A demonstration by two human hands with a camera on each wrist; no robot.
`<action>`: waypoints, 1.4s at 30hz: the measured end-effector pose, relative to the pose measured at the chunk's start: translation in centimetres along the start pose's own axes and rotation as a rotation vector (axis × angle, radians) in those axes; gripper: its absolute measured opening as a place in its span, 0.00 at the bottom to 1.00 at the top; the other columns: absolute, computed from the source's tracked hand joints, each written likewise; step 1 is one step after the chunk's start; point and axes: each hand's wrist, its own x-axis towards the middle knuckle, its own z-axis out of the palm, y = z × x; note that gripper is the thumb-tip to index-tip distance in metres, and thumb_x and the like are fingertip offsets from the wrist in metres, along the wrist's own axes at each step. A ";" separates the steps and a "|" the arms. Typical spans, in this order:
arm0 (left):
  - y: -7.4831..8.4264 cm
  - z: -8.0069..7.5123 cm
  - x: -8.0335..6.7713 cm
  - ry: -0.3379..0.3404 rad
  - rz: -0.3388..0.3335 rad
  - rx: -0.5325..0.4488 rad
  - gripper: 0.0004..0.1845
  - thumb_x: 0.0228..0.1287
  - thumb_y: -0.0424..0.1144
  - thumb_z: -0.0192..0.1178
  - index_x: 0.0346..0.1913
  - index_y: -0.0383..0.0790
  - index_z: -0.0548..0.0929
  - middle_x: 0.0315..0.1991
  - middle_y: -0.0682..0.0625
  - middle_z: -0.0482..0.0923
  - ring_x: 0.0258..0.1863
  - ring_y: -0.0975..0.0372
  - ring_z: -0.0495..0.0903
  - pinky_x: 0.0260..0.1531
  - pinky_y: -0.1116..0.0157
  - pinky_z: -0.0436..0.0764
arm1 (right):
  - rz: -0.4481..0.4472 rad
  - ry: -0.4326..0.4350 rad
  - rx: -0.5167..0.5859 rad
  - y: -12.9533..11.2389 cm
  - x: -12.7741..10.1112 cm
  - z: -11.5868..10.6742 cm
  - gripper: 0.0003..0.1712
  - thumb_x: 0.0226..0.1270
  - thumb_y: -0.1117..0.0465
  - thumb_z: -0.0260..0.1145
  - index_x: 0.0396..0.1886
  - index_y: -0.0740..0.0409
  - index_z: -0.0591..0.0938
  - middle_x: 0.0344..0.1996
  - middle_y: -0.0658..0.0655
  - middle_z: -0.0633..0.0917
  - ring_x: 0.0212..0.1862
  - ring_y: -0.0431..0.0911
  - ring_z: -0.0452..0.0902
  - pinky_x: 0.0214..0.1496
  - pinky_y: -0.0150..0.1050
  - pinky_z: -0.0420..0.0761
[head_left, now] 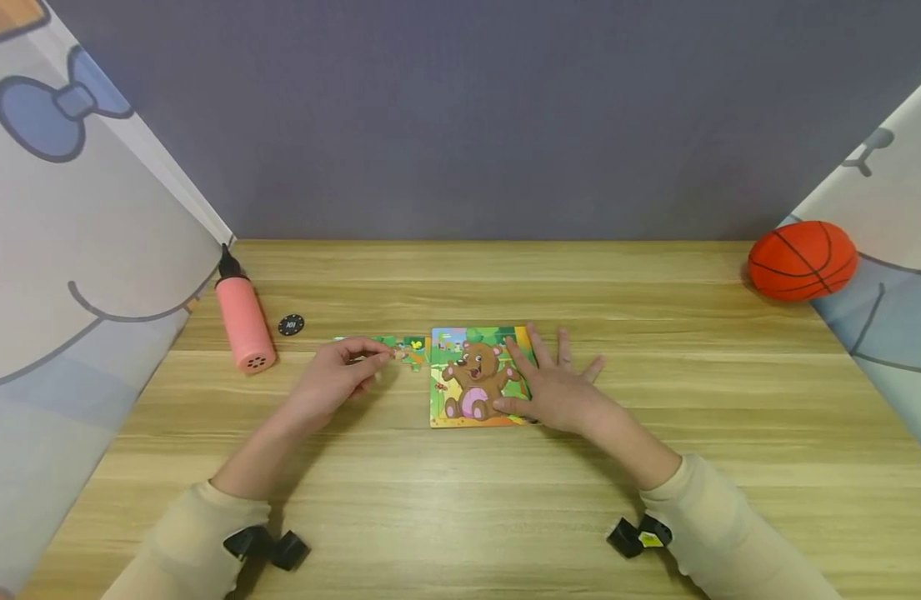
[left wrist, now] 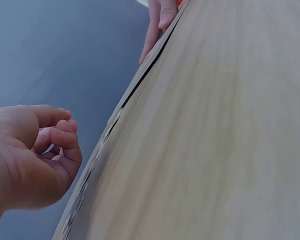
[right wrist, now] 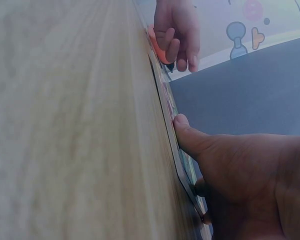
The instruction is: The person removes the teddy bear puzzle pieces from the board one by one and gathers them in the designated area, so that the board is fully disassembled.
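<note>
Wooden light-grained tabletop carries all items. At its far right edge we see an orange rubber basketball; at far left, a pink cylindrical air pump beside a small black round disc. Centred lies the square bear-picture jigsaw board. Our right hand presses flat on its right side, fingers straight and spread. Our left hand pinches a small green jigsaw piece just left of the board.

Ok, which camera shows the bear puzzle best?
The head view: the bear puzzle faces the camera, its picture visible beside the right hand. The right wrist view shows only its edge; in the left wrist view it is a blurred sliver.
</note>
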 end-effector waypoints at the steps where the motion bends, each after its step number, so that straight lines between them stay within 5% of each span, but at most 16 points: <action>1: 0.1 0.3 0.1 -0.011 0.003 0.001 0.15 0.73 0.42 0.62 0.52 0.34 0.84 0.27 0.44 0.73 0.22 0.62 0.68 0.21 0.68 0.68 | -0.002 0.000 0.001 0.0 0.0 0.0 0.58 0.64 0.23 0.54 0.83 0.42 0.42 0.80 0.59 0.31 0.74 0.73 0.20 0.51 0.88 0.31; 30: 2.3 6.6 2.5 -0.225 0.041 -0.055 0.10 0.72 0.36 0.63 0.50 0.34 0.85 0.38 0.43 0.82 0.24 0.61 0.73 0.23 0.70 0.73 | 0.012 0.006 -0.009 0.2 0.0 0.1 0.59 0.64 0.22 0.54 0.83 0.43 0.44 0.80 0.59 0.32 0.75 0.73 0.22 0.51 0.89 0.33; 42: 2.4 8.4 3.2 -0.253 0.060 -0.058 0.11 0.71 0.35 0.64 0.52 0.36 0.84 0.39 0.43 0.83 0.24 0.61 0.74 0.24 0.68 0.76 | 0.007 0.006 -0.008 0.1 0.1 0.2 0.59 0.63 0.22 0.54 0.83 0.44 0.43 0.80 0.59 0.31 0.74 0.73 0.21 0.51 0.89 0.33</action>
